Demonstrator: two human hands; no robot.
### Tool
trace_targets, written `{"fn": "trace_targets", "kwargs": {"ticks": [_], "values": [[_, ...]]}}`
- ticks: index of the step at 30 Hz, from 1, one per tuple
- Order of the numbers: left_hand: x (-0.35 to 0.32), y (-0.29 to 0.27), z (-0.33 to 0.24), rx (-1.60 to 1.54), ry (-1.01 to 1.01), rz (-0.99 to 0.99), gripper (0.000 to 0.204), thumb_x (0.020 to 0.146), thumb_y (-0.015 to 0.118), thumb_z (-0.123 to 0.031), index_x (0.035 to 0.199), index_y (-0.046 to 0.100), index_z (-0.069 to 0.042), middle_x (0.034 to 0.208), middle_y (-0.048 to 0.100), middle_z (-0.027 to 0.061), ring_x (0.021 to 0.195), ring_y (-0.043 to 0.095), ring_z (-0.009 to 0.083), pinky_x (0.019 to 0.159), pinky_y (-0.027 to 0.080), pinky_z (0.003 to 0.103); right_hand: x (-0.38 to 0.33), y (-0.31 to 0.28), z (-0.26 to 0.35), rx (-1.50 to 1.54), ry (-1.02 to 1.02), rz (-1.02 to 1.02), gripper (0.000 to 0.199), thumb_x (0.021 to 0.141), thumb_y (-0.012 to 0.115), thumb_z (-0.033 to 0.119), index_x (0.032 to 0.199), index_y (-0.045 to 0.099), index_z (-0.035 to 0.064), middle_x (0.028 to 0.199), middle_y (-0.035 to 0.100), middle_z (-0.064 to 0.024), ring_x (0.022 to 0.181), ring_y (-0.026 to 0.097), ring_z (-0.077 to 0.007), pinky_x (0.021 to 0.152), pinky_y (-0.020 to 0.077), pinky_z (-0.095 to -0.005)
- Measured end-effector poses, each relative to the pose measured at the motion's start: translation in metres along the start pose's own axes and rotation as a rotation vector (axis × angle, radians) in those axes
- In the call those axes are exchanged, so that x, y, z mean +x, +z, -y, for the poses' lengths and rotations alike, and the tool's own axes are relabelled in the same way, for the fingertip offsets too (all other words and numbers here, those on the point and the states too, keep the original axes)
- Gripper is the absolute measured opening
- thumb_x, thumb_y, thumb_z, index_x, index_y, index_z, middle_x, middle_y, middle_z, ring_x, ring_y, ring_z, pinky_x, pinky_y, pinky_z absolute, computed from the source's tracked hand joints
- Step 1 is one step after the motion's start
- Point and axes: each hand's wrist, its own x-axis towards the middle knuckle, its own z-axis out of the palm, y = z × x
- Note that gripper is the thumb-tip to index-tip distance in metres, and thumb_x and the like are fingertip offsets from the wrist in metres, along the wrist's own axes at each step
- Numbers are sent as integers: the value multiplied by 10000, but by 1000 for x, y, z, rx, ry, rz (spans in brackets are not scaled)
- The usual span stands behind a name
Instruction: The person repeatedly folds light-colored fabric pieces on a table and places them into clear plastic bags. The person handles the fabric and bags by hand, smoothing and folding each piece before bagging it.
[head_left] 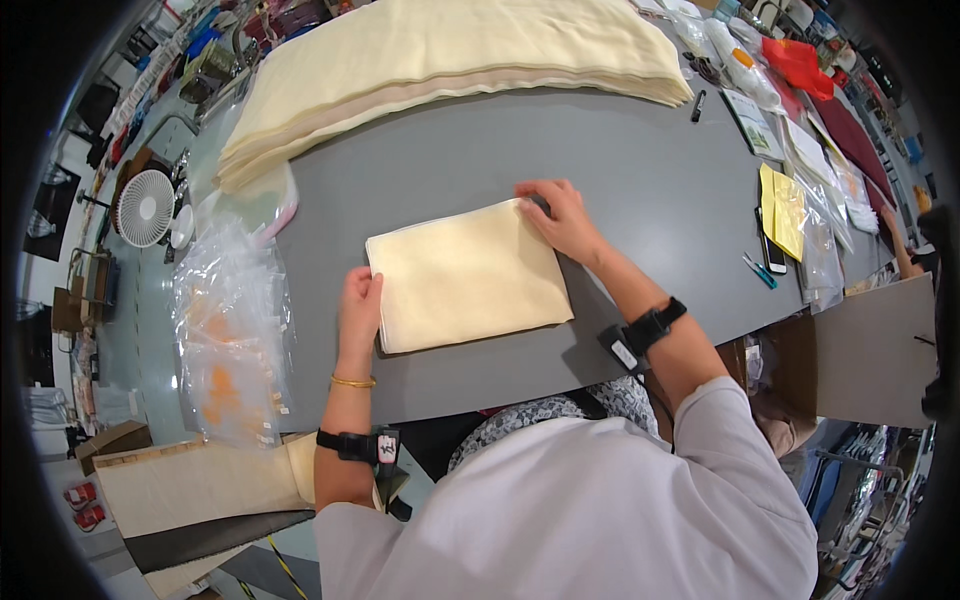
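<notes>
A folded cream cloth point(470, 275) lies flat on the grey table point(640, 170) in front of me. My left hand point(359, 305) grips its left edge, fingers curled over the fold. My right hand point(560, 215) presses on the cloth's upper right corner with fingers spread. Both wrists wear black bands, and a gold bangle sits on the left forearm.
A tall stack of cream fabric point(440, 60) covers the far side of the table. Clear plastic bags point(230, 330) pile up at the left edge. Yellow sheets point(785, 210), a phone point(770, 250), a marker point(697, 105) and papers lie at right. A white fan point(145, 208) stands on the floor at left.
</notes>
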Motion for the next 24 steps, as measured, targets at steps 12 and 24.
{"fn": "trace_targets", "kwargs": {"ticks": [12, 24], "values": [[21, 34, -20, 965, 732, 219, 607, 1024, 589, -375, 1521, 495, -39, 1644, 352, 245, 1549, 276, 410, 1281, 220, 488, 14, -3, -12, -635, -116, -7, 518, 838, 822, 281, 1282, 651, 76, 1247, 616, -137, 1206, 527, -372, 1064, 386, -497], [-77, 115, -26, 218, 369, 264, 685, 1029, 651, -333, 1587, 375, -48, 1668, 277, 207, 1528, 326, 377, 1204, 354, 503, -48, -95, 8, -544, -377, 576, 790, 876, 734, 262, 1564, 430, 21, 1683, 333, -182, 1583, 255, -356, 1299, 186, -521]]}}
